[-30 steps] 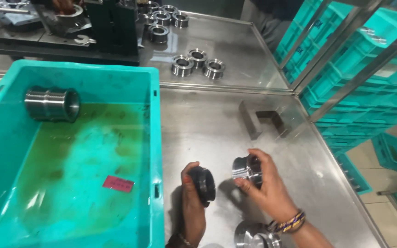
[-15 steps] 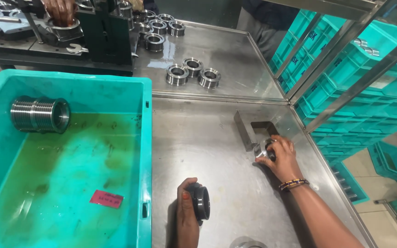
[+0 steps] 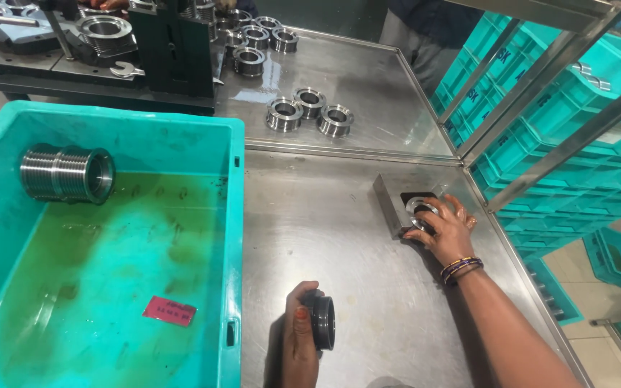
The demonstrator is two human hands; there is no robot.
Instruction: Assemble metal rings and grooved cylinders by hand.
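Two parts are in hand at once, and that split of attention is the main risk. The right hand (image 3: 445,228) reaches toward the right edge of the steel tabletop (image 3: 325,230), its fingers closed around a bright metal ring (image 3: 421,210) that sits on a dark block beside an upright angle plate (image 3: 388,205). The ring looks only partly seated there; if it is let go while tilted, it could tip off the block and roll toward the tabletop's right edge, where only slanted rails stand before the stacked teal crates (image 3: 576,144). Fingers between ring and plate could also be pinched.

The left hand (image 3: 300,338), near the front edge, is clamped on a dark ring (image 3: 323,322) held on edge, touching or just above the tabletop; which cannot be told. A round part held that way would roll if the grip slackened, and the surface looks smooth and shiny, possibly oily.

Just left of that hand stands a teal tub (image 3: 235,237) with a greenish oily film on its floor, a grooved steel cylinder (image 3: 66,174) lying on its side, and a red tag (image 3: 169,310). Oil carried onto the fingers would make either ring slippery.

Three finished rings (image 3: 310,111) rest well apart, on the far tabletop section.
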